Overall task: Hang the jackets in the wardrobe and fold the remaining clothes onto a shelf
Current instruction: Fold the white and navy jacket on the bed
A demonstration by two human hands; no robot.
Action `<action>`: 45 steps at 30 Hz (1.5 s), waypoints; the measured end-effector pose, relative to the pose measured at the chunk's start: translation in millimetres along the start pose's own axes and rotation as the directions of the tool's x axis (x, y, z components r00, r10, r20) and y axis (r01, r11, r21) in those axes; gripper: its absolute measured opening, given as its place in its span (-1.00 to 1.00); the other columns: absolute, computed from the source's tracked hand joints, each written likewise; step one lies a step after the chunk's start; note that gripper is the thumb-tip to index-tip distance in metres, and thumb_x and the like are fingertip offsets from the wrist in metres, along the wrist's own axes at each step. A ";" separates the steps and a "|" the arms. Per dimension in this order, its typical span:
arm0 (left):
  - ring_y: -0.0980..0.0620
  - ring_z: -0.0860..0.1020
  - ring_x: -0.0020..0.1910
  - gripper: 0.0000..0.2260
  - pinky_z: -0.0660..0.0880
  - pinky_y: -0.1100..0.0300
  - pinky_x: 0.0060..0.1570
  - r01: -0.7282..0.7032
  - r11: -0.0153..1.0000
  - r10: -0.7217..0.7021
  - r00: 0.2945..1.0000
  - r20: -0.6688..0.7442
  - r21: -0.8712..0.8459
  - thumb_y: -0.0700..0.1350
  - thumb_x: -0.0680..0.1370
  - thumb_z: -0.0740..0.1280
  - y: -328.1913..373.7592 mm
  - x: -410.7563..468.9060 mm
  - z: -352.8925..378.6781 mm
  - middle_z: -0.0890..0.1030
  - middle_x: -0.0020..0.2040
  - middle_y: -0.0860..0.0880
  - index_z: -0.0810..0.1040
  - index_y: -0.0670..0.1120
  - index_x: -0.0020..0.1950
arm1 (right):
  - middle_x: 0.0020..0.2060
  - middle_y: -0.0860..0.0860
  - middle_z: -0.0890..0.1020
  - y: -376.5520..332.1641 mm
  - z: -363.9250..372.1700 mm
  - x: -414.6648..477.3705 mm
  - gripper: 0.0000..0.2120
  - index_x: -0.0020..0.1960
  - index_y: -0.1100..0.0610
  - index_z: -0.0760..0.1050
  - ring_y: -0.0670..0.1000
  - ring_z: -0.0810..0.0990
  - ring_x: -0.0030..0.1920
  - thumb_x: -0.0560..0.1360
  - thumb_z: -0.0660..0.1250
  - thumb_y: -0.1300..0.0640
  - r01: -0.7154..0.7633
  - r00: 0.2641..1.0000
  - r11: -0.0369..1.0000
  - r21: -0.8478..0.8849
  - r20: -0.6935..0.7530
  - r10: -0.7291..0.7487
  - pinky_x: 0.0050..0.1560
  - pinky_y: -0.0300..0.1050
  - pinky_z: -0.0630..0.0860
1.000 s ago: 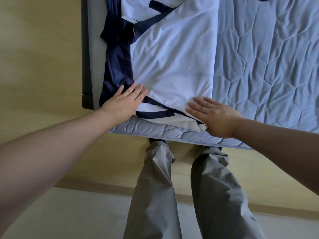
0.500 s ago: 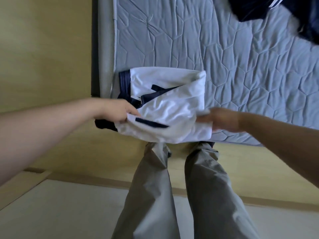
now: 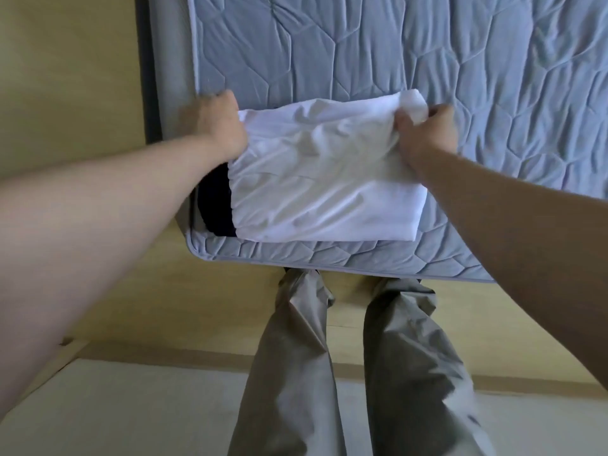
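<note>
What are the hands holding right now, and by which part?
Both hold the folded white garment by its far edge: left hand at the left corner, right hand bunching the right corner.

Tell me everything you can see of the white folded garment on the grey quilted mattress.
The white folded garment is thin, soft, creased fabric, doubled into a rough rectangle, with a dark navy part showing at its left edge. It lies near the front left corner of the grey quilted mattress. The left hand grips its far left corner; the right hand pinches its bunched far right corner.
</note>
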State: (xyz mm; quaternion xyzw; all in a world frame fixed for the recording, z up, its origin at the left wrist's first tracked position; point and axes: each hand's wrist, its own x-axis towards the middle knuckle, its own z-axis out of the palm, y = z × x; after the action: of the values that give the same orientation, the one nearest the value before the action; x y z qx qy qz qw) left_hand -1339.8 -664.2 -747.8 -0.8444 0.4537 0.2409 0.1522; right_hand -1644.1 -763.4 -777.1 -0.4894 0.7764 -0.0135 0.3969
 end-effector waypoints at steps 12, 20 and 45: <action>-0.14 0.09 0.62 -0.39 -0.05 -0.37 0.51 -0.306 0.951 0.293 0.938 -0.185 -0.047 0.22 0.64 0.06 84.5 -91.6 74.9 0.08 0.66 -0.04 0.18 -0.04 0.62 | 0.09 0.04 0.60 19.1 -19.3 -33.6 0.04 0.27 0.15 0.54 0.12 0.59 0.06 0.19 0.17 -0.69 -0.281 0.923 0.959 0.026 0.283 0.262 0.19 0.00 0.52; -0.13 0.00 0.64 -0.34 -0.03 -0.46 0.45 -0.307 0.949 0.314 0.927 -0.203 0.067 0.30 0.64 -0.11 90.6 -80.4 122.8 0.03 0.67 -0.03 0.03 -0.04 0.66 | -0.15 -0.20 0.55 37.0 -15.3 -54.9 -0.45 0.07 0.02 0.44 -0.16 0.57 -0.11 0.46 0.27 -0.46 -0.015 0.968 0.997 0.080 0.250 -0.006 -0.07 -0.27 0.47; -0.15 0.65 -0.10 -0.39 0.59 -0.10 0.00 0.432 0.176 -0.322 0.874 0.363 -0.884 0.36 0.48 0.30 -87.1 -99.5 33.4 0.68 -0.07 -0.19 0.61 -0.23 -0.04 | -0.19 0.03 0.68 -94.1 135.9 -203.3 -0.38 0.54 -0.09 0.14 0.14 0.69 -0.05 0.55 0.24 0.22 -0.026 0.746 0.968 0.250 0.649 -0.148 0.21 0.19 0.56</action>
State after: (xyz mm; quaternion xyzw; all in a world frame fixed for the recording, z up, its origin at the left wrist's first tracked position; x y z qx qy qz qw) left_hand -1322.6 -532.2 -718.2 -0.8370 -0.0108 0.4552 -0.3036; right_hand -1446.2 -605.8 -709.0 -0.4352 0.5608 0.0529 0.7023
